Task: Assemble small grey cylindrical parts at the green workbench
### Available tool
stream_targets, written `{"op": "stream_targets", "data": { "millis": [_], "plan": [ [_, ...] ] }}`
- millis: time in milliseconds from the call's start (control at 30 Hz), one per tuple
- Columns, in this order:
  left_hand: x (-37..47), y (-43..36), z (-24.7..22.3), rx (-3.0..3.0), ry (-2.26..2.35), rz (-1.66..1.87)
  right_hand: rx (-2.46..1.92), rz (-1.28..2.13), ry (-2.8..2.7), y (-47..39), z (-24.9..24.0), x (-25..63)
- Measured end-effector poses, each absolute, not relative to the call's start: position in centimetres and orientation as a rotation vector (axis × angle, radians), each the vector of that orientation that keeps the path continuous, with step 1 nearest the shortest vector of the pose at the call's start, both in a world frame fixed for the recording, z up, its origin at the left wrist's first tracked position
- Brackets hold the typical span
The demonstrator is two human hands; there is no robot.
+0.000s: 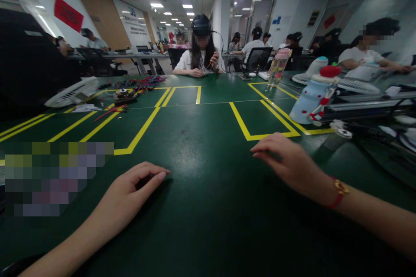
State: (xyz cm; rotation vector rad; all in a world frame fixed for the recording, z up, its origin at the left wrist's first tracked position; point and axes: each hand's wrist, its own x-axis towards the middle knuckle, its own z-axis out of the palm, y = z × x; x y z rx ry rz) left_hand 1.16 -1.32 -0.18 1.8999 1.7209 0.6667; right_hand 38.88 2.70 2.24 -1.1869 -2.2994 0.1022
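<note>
We see left hand (125,190) lower left, right hand (294,166) right of centre, over green table (201,216); fingers loosely curled, slightly parted, gripping nothing. Yellow tape (273,136) nearest the right one, blue bottle (305,103) upper right. We judge: no handling step underway; grasping calls for wider fingers.

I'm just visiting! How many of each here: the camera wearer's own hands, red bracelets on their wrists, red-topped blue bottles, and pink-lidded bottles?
Left hand, right hand: 2 hands
Red bracelet: 1
Red-topped blue bottle: 1
Pink-lidded bottle: 1
Total: 5
</note>
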Motion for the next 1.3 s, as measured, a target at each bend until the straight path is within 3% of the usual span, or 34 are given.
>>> {"op": "stream_targets", "data": {
  "millis": [133,200,367,633,900,1100,1300],
  "plan": [
    [1.7,-1.3,0.0,1.929,1.686,0.662,-1.634,-0.527,-2.030,4.7,4.4,49.5],
    [1.7,-1.3,0.0,1.940,1.682,0.656,-1.909,-0.682,-1.952,5.2,5.0,53.9],
    [1.2,-1.2,-0.5,1.959,1.686,0.645,-2.356,-0.289,-1.754,5.5,5.2,58.1],
    [0.9,-1.2,-0.6,1.958,1.679,0.630,-2.351,-0.289,-1.590,5.3,5.9,57.7],
    [0.9,-1.4,-0.4,1.957,1.672,0.649,-2.364,-0.057,-1.558,5.4,6.6,57.7],
    [1.2,-1.6,-0.1,1.953,1.673,0.666,-2.370,-0.160,-1.456,5.0,5.2,57.6],
    [1.3,-1.6,-0.2,1.949,1.674,0.658,-2.306,0.065,-1.310,3.8,4.4,56.9]
  ]
}}
